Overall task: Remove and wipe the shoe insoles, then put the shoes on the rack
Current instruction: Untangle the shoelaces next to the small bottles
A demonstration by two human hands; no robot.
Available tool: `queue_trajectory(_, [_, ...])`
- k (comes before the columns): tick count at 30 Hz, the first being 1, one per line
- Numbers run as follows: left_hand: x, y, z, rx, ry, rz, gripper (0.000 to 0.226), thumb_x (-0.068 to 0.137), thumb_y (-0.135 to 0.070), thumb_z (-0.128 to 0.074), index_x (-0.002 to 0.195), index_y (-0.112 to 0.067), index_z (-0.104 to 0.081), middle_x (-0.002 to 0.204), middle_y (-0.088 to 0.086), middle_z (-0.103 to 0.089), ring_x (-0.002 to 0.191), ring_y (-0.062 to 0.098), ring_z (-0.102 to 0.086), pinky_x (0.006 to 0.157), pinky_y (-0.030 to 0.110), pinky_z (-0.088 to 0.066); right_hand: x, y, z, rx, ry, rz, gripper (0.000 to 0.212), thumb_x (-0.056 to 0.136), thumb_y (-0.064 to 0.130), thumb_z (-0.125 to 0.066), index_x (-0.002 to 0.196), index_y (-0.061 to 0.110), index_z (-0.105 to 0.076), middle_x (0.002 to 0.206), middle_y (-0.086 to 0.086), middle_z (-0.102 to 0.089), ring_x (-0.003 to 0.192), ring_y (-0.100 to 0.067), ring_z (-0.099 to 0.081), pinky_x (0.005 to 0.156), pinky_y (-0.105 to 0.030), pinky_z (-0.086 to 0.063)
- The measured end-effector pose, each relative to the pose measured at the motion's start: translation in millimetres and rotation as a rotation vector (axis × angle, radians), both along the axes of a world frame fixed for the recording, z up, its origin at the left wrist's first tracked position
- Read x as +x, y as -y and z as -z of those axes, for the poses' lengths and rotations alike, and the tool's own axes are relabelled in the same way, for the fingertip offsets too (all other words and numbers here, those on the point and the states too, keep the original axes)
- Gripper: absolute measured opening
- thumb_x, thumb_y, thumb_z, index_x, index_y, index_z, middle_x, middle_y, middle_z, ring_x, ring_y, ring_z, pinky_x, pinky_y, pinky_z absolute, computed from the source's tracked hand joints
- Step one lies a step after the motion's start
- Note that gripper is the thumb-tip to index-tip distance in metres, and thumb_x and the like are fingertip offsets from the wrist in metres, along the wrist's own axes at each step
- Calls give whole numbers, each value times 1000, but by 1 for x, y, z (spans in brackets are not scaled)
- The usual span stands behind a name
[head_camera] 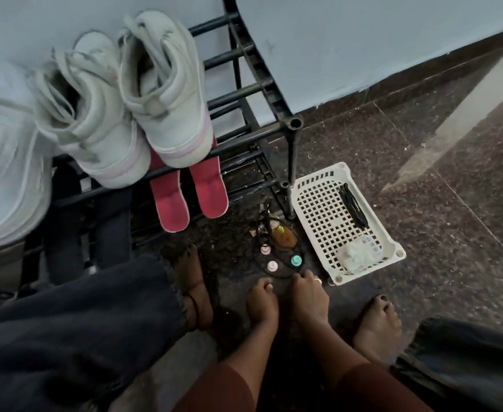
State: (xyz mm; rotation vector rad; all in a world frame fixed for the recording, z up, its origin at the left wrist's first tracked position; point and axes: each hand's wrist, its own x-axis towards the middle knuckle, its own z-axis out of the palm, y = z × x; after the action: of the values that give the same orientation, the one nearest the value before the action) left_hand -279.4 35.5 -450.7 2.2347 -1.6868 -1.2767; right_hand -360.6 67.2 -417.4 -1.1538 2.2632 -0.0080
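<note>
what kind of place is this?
Probably a home entryway or corridor corner: a black shoe rack against a painted wall, white shoes on it, polished stone floor.

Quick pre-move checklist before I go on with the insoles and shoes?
1. Both white shoes on the black rack: ok.
2. Both pink insoles out of the shoes: ok, they lean at the rack.
3. Insoles wiped: cannot tell.
4. Cloth within reach: ok, a white wad lies in the basket.
5. Left hand and right hand free: ok, both low on the floor.
</note>
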Motion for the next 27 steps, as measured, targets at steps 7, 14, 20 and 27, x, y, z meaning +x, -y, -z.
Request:
queue_trajectory(7, [20, 22, 29, -34, 89, 440, 31, 95, -16, -47, 123, -15, -60, 127, 7, -57, 118, 22, -52, 99, 28, -35, 13, 16, 25, 31, 205, 18, 33, 100, 23, -31, 128, 16, -46, 124, -10, -46, 116, -30, -47, 90, -40, -43])
queue_trajectory(14, [24, 29, 54, 39, 47, 497, 36, 94, -46, -36, 114, -25, -56, 121, 4, -58, 114, 27, -54, 91, 31, -36, 19, 23, 58, 88, 112, -122, 29, 96, 17, -36, 119, 12, -53, 119, -8, -52, 107, -28, -54, 83, -37, -45])
queue_trajectory(20, [19, 36, 45, -130, 118, 652, 30, 95, -41, -40, 114, -22, -52, 119, 13, -59, 112, 33, -53, 94, 37, -38, 17, 35, 62, 111, 100, -113, 30, 96, 15, -35, 118, 11, -55, 122, -9, -51, 111, -29, -51, 86, -38, -45])
queue_trajectory(27, [25, 31, 34, -132, 163, 720, 39, 102, -27, -30, 140, -25, -38, 143, 0, -41, 130, 25, -34, 107, 38, -24, 7, 31, 45, 41, 83, -193, 30, 97, 19, -36, 124, 11, -47, 122, -12, -45, 107, -32, -50, 84, -41, -43])
